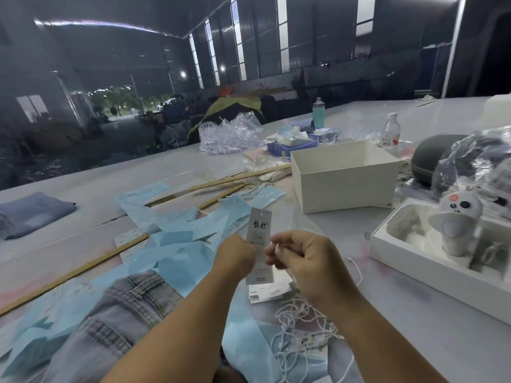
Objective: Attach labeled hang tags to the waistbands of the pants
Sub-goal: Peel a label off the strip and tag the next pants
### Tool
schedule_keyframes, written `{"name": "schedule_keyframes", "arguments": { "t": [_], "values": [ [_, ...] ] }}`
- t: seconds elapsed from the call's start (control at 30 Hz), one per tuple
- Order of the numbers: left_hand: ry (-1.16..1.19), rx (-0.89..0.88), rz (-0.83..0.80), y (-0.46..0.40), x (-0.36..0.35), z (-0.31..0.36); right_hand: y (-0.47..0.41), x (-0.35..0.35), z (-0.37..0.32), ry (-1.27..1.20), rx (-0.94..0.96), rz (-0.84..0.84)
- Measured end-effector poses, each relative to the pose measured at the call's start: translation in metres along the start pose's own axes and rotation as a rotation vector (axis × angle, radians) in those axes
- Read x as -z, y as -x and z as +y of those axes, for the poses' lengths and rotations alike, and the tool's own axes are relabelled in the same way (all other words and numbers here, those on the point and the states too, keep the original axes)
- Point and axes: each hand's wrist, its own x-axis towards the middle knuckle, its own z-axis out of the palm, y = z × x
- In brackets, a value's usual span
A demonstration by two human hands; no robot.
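At the lower centre of the frame, the left hand [238, 255] pinched a grey hang tag [260, 244] by its left edge, the tag standing upright above the grip. The right hand [301, 258], touching the tag's right edge, had its fingers curled around a thin white string [356, 268]. Grey denim pants [121, 313] lay at lower left, below the hands.

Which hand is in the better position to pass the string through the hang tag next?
The right hand, probably. Its curled fingers seem to pinch something thin and white beside the hang tag, and the loose white strings lie under it. The left hand already holds the tag upright.
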Motion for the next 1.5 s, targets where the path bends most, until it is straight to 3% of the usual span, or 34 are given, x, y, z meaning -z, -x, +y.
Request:
{"name": "schedule_keyframes", "arguments": {
  "t": [0.17,0.33,0.4,0.5,0.7,0.77,0.9,1.0,1.23,1.37,1.5],
  "values": [
    [0.211,0.067,-0.036,0.002,0.009,0.001,-0.026,0.009,-0.023,0.213,0.287,0.281],
    [0.339,0.095,-0.018,0.006,0.015,0.006,-0.034,0.000,-0.028,0.419,0.451,0.522],
    [0.419,0.123,-0.023,0.007,0.018,0.008,-0.036,-0.002,-0.033,0.342,0.470,0.506],
    [0.592,0.188,-0.056,0.014,0.023,0.014,-0.039,-0.003,-0.044,0.124,0.350,0.443],
    [0.593,0.133,-0.061,0.025,0.014,0.016,-0.051,-0.008,-0.061,0.024,0.344,0.375],
    [0.511,0.026,-0.016,0.031,0.008,0.015,-0.054,-0.009,-0.058,0.015,0.285,0.347],
    [0.133,-0.480,0.040,0.043,-0.001,0.018,-0.055,-0.008,-0.044,0.025,0.225,0.320],
    [0.205,-0.599,-0.003,0.056,-0.006,0.029,-0.056,-0.008,-0.035,0.115,0.155,0.305],
    [0.560,-0.541,0.023,0.063,0.003,0.041,-0.051,-0.003,-0.022,0.161,0.044,0.256],
    [0.566,-0.567,0.014,0.063,0.006,0.042,-0.048,-0.003,-0.016,0.163,-0.028,0.247],
    [0.650,-0.475,0.021,0.065,0.006,0.045,-0.047,-0.001,-0.015,0.121,-0.036,0.219]
  ]
}}
